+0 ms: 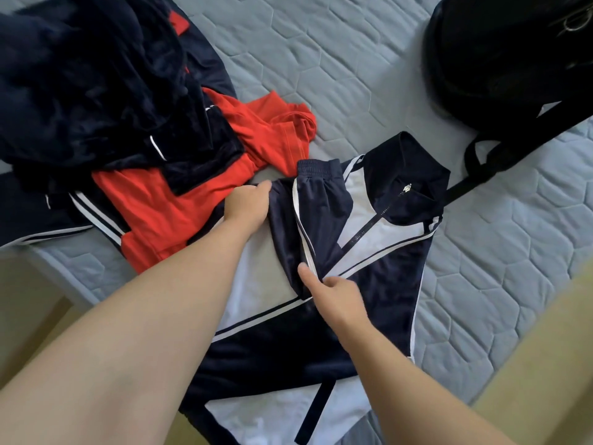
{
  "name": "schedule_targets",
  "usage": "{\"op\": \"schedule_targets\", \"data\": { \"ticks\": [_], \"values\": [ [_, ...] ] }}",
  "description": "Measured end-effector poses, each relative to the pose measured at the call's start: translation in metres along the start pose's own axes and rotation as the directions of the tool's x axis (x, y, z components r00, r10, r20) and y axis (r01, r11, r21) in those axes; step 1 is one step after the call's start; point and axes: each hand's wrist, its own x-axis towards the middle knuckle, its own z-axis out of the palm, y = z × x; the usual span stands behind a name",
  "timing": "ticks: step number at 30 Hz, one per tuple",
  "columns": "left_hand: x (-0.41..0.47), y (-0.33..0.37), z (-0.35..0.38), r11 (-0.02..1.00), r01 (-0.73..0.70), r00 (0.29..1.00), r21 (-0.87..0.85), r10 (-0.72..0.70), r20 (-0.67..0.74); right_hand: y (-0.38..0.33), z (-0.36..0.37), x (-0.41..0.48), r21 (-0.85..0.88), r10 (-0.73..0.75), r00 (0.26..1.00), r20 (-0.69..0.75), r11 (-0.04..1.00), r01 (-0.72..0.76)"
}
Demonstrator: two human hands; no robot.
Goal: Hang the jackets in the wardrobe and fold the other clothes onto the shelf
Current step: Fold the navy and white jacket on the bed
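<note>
Head view looks down on a navy-and-white jacket lying flat and zipped on the bed, its collar pointing to one o'clock and its hem nearest the person; one sleeve lies folded across the chest, cuff up at twelve o'clock of the chest. The left hand has its fingers curled on the sleeve's outer edge at nine o'clock; the right hand pinches the sleeve's lower fold at six o'clock, thumb on the white stripe; so both hands are clamped on the sleeve. Holding it at two ends probably keeps the slippery cloth straight and taut while it is laid or lifted; I cannot tell whether the sleeve is being folded in or opened out, though a jacket is meant for hanging. No wardrobe, shelf or hanger is in sight, so the garment has yet to leave the bed.

At ten o'clock of the jacket a red garment lies crumpled, touching the sleeve's edge beside the left hand; a navy heap of striped clothes sits partly on top of it, unsorted. A black backpack rests at two o'clock, well apart, but its strap runs just beside the collar and might snag when the jacket is lifted; the red cloth could drag along likewise.
</note>
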Motion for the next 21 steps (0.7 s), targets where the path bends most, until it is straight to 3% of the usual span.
{"op": "schedule_targets", "data": {
  "ticks": [2, 4, 7, 9, 12, 14, 15, 17, 19, 21],
  "values": [
    [-0.003, -0.007, 0.007, 0.999, 0.007, 1.000, -0.040, -0.007, 0.008, -0.010, 0.007, 0.004, -0.323, -0.125, 0.949, -0.290, 0.946, 0.026],
    [-0.008, -0.018, 0.012, 0.995, 0.033, 0.997, -0.097, -0.026, 0.066, -0.025, 0.012, 0.012, -0.441, -0.282, 0.847, -0.451, 0.895, 0.062],
    [-0.010, -0.032, 0.020, 0.993, 0.054, 0.997, -0.108, -0.046, 0.069, -0.048, 0.014, 0.032, -0.539, -0.484, 0.793, -0.371, 0.807, 0.240],
    [-0.012, -0.039, 0.025, 0.971, 0.125, 0.989, -0.204, -0.105, 0.104, -0.056, 0.012, 0.047, -0.543, -0.486, 0.837, -0.251, 0.786, 0.294],
    [-0.010, -0.048, 0.026, 0.907, 0.216, 0.970, -0.362, -0.159, 0.182, -0.060, -0.004, 0.058, -0.208, -0.236, 0.936, -0.261, 0.961, 0.184],
    [-0.008, -0.052, 0.025, 0.876, 0.251, 0.962, -0.411, -0.179, 0.206, -0.053, -0.015, 0.057, 0.235, -0.005, 0.958, -0.288, 0.969, 0.076],
    [-0.008, -0.053, 0.025, 0.859, 0.268, 0.958, -0.436, -0.191, 0.213, -0.048, -0.020, 0.054, 0.475, 0.113, 0.960, -0.255, 0.880, 0.023],
    [-0.008, -0.050, 0.024, 0.827, 0.296, 0.951, -0.477, -0.209, 0.228, -0.029, -0.025, 0.043, 0.837, 0.263, 0.964, -0.043, 0.536, -0.109],
    [-0.008, -0.047, 0.023, 0.810, 0.306, 0.950, -0.500, -0.225, 0.218, -0.005, -0.022, 0.028, 0.953, 0.228, 0.962, 0.149, 0.225, -0.201],
    [-0.009, -0.044, 0.023, 0.840, 0.277, 0.960, -0.467, -0.220, 0.175, 0.016, -0.011, 0.009, 0.946, 0.201, 0.946, 0.256, 0.148, -0.288]
  ]
}}
